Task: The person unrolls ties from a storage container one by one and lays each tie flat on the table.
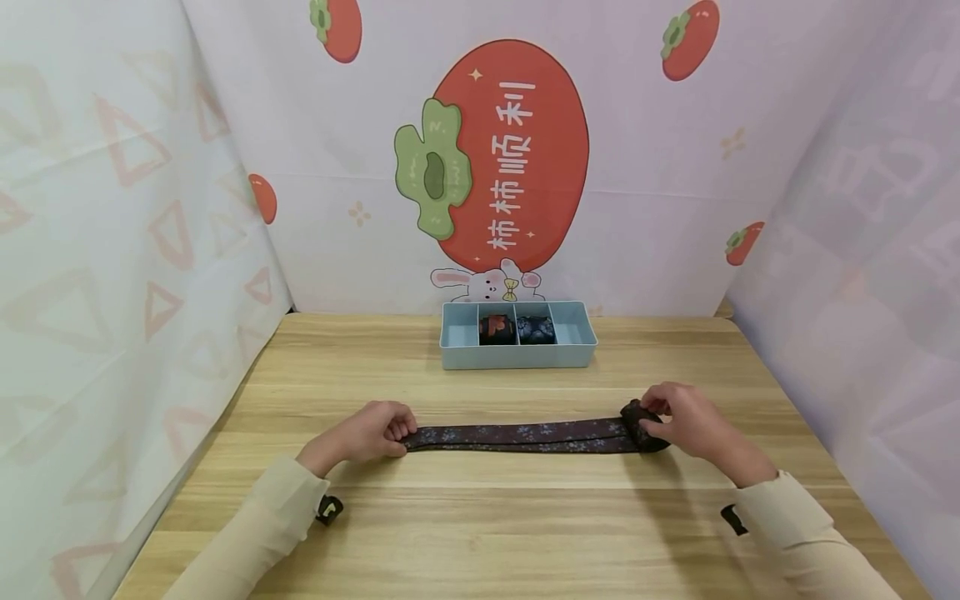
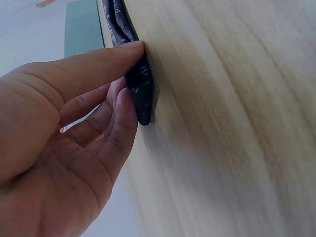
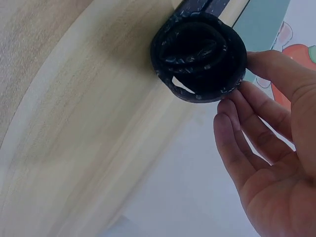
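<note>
A white backdrop (image 1: pixel 645 150) printed with persimmons rises behind your workspace, above a pale wood-grain table (image 1: pixel 480 533). The largest printed persimmon (image 1: pixel 555 167) carries a line of white characters. Your cream sleeves (image 1: pixel 810 533) reach in from the two lower sides.

Near the table's far edge stands a light-blue box (image 1: pixel 517 358), divided into four compartments side by side. Nearer to you, a dark floral tie (image 1: pixel 517 435) stretches crosswise between your hands, in front of the box (whether all of it touches the wood, you cannot tell from here). Its far right end is wound into a loose roll (image 1: pixel 643 427); the right wrist view looks into its coils, where a small gap lets light through.

Your left hand (image 1: pixel 375 431) pinches the flat end, thumb on one side, fingers bent against the other. Your right hand (image 1: pixel 690 421) grips the roll by its outer surface, with thumb and fingertips bent onto it.

Two smaller rolls sit in the box's inner compartments: a dark roll with a red motif (image 1: pixel 497 329) on the left, a blue-gray patterned roll (image 1: pixel 536 329) just beside it, beyond the divider.
</note>
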Motion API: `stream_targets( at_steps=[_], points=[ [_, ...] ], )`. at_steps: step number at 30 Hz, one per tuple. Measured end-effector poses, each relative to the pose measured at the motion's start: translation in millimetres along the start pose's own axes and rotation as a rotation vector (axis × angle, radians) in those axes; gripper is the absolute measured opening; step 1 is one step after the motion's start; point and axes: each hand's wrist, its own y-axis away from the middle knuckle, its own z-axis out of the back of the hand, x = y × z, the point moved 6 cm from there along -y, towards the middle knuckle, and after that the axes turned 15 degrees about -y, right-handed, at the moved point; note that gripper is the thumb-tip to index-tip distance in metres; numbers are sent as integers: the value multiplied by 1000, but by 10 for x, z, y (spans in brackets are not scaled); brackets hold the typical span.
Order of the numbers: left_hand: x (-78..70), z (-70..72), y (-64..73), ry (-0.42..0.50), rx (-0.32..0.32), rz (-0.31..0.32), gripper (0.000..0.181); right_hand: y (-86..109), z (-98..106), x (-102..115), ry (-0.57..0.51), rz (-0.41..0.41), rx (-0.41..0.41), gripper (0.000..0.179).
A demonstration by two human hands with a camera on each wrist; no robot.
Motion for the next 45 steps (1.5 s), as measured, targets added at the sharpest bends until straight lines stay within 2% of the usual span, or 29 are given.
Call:
stream_targets(
  at_steps=[11, 18, 23, 27, 36, 45],
  points=[
    [125, 31, 75, -27, -13, 12, 23, -38, 18, -16, 11, -15, 12, 15],
    [137, 44, 86, -19, -13, 9, 23, -158, -7, 148, 36, -14, 64, 13],
    [144, 44, 95, -13, -8, 17, 24, -254, -126, 259, 27, 33, 121, 13],
    [151, 42, 103, -7, -3, 20, 23, -256, -223, 255, 31, 70, 159, 12],
    [227, 51, 169, -3, -23, 38, 23, -140, -198, 150, 84, 54, 84, 21],
    [307, 86, 271, 6, -31, 33, 24, -17, -83, 74, 52, 42, 22, 19]
  ],
)
